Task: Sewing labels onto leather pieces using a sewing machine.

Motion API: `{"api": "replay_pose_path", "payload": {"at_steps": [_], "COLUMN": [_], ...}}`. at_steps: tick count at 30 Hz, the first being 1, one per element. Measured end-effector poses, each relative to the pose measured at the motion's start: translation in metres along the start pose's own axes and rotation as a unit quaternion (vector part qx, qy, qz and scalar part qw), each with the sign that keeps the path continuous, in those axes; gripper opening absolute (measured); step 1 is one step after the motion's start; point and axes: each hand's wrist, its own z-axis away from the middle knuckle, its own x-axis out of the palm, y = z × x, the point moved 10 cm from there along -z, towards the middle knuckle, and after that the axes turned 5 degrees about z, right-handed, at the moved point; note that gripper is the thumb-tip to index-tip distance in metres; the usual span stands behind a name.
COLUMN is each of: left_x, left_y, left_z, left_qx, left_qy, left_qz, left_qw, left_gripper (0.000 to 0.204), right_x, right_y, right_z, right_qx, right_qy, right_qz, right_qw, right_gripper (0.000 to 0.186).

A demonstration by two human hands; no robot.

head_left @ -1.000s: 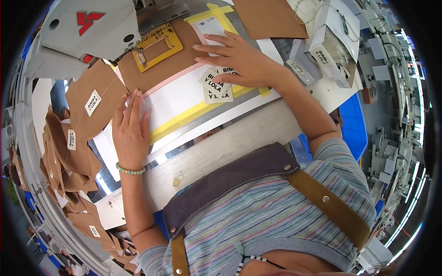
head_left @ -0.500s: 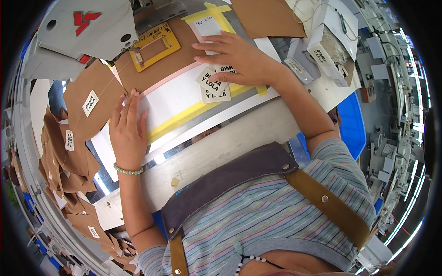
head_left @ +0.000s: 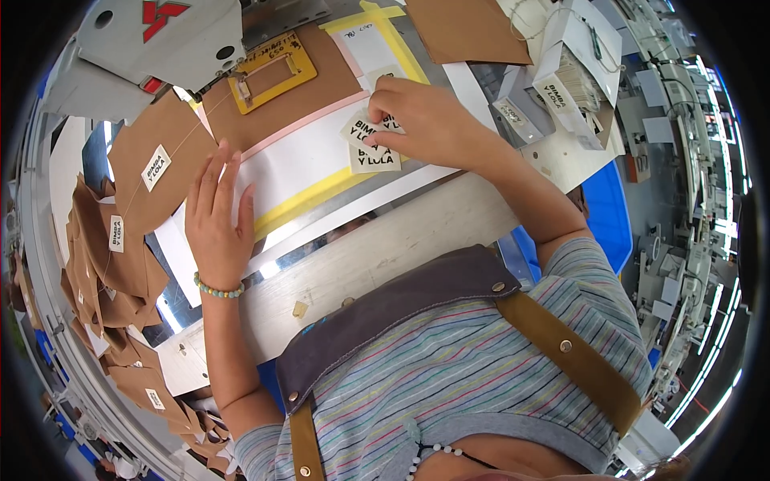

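Observation:
My left hand [head_left: 216, 216] lies flat with fingers stretched, its fingertips at the lower edge of a brown panel [head_left: 289, 120] with a pink strip along it. My right hand [head_left: 429, 132] has curled fingers at a small pile of white printed labels [head_left: 370, 164], thumb and forefinger on the upper label. The panel lies on a white sheet [head_left: 297, 164] bordered with yellow tape [head_left: 313, 200]. A yellow frame [head_left: 301, 68] sits on the panel beside a sewing machine head [head_left: 160, 56].
Brown pieces with labels [head_left: 120, 280] are heaped along the left. A brown sheet [head_left: 469, 32] lies at the back right, near white boxes of labels [head_left: 581, 72] and a grey box [head_left: 521, 96]. A blue bin [head_left: 605, 216] is below the table's right side.
My right hand's fingers, earlier spread over the white sheet and labels, have drawn in and curled at the label pile. My left hand has shifted only slightly left and up.

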Motion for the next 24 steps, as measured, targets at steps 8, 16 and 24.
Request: {"api": "replay_pose_path", "payload": {"at_steps": [8, 16, 24], "left_x": [-0.005, 0.035, 0.067], "left_y": [0.017, 0.042, 0.009], "left_z": [-0.007, -0.015, -0.008], "left_qx": [-0.072, -0.197, -0.278], "left_qy": [-0.035, -0.095, -0.101], "left_qz": [0.241, 0.542, 0.465], "left_qw": [0.967, 0.812, 0.834], "left_gripper": [0.042, 0.041, 0.010], "right_x": [-0.017, -0.004, 0.011], "right_y": [-0.004, -0.052, -0.029], "right_z": [-0.015, -0.015, -0.022], "right_qx": [-0.100, -0.147, -0.090], "right_qy": [0.044, -0.043, -0.043], "right_qz": [-0.067, -0.181, -0.202], "right_qw": [0.992, 0.971, 0.974], "right_gripper": [0.015, 0.020, 0.023]}}
